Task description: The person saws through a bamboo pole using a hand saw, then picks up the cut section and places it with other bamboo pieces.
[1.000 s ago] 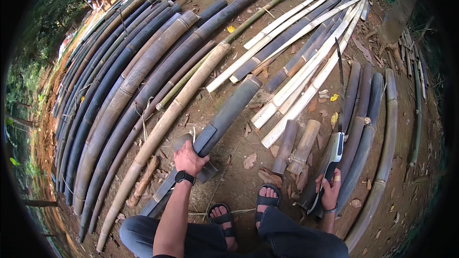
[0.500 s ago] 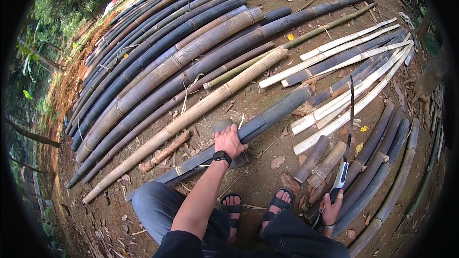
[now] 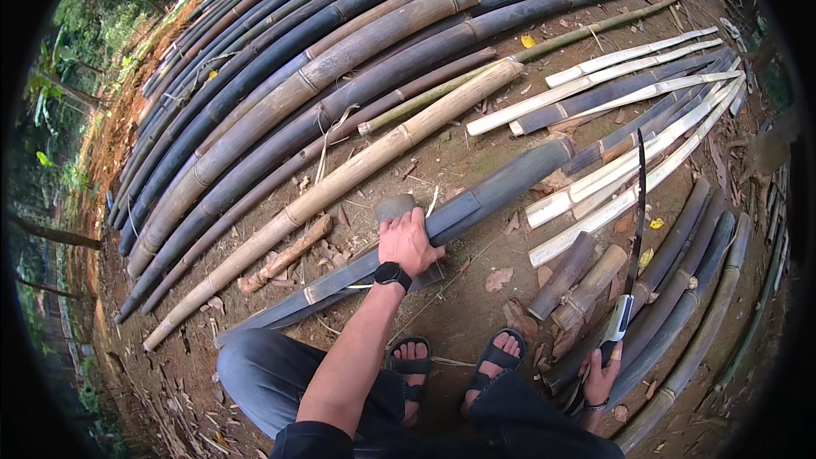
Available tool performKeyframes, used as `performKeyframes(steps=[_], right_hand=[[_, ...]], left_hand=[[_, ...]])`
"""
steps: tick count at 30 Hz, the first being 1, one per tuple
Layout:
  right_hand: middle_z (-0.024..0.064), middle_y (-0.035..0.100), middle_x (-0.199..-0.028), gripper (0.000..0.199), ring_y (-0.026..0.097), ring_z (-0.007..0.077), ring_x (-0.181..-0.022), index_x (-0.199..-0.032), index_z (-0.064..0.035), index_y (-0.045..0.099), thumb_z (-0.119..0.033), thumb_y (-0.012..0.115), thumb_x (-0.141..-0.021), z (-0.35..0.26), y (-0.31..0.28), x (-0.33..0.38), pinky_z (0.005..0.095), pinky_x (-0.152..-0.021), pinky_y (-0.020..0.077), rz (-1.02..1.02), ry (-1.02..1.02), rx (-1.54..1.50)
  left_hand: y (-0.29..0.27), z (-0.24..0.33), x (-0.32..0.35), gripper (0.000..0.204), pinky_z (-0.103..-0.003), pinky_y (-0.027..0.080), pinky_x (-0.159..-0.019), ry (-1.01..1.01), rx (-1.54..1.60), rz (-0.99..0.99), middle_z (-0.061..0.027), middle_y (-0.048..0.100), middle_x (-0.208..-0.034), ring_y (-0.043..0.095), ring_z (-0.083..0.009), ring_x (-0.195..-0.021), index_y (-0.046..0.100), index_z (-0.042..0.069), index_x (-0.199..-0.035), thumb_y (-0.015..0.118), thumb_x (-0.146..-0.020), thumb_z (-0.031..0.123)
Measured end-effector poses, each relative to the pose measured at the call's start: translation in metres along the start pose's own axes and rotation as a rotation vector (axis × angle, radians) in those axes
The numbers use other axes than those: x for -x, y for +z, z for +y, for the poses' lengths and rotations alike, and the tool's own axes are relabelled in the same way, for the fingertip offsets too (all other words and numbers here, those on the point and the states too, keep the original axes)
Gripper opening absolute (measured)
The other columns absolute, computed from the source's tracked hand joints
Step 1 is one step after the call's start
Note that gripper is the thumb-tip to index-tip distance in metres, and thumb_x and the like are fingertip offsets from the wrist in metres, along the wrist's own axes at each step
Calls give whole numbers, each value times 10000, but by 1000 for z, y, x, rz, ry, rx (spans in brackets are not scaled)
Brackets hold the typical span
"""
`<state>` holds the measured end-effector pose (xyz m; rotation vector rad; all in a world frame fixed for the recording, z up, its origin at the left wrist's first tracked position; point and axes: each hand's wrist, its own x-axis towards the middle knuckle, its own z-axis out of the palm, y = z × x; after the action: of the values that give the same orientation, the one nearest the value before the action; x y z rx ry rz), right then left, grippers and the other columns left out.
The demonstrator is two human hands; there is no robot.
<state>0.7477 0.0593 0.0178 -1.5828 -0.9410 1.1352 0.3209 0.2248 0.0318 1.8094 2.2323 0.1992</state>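
i'm steadying the split bamboo (image 3: 476,200), left hand (image 3: 408,242) fingers curled over it; right hand (image 3: 602,378) seemingly wrapped round the machete (image 3: 633,229); next, a careful aimed chop.

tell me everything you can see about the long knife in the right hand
The long knife has a thin, dark, slightly curved blade and a pale handle with a blue band near the grip. The right hand holds it by the handle, low at the person's right side, with the blade pointing up and away over the split bamboo strips and short bamboo pieces on the dirt. Only the hand can be seen touching it; the blade does not look pressed into anything.
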Motion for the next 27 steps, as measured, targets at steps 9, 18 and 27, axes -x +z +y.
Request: performKeyframes(steps=[9,18,27], right_hand=[[113,574,-599,508,603,246,-499,-1270,90,377,-88,579,-839,-16,44,-29,363,-509,482,-376,-329,523],[338,607,-769,408,580,544,-749,-1169,-13,374,-260,587,-923,-74,148,-66,611,-645,436,-495,-454,787],[347,594,-716,397,577,547,-696,-1119,14,341,-263,558,-936,-70,153,-57,627,-610,436,-541,-375,883]], left_hand=[[-12,8,-1,594,-444,496,-862,-58,2,-68,-183,670,-1006,656,-352,-951,526,43,-996,830,-625,394],[-18,8,2,594,-425,546,-786,-83,-13,-156,-185,673,-998,676,-335,-942,513,45,-1028,826,-669,399],[-16,3,3,592,-422,540,-788,-60,5,-134,-193,675,-990,675,-342,-929,507,35,-1018,821,-673,400]])
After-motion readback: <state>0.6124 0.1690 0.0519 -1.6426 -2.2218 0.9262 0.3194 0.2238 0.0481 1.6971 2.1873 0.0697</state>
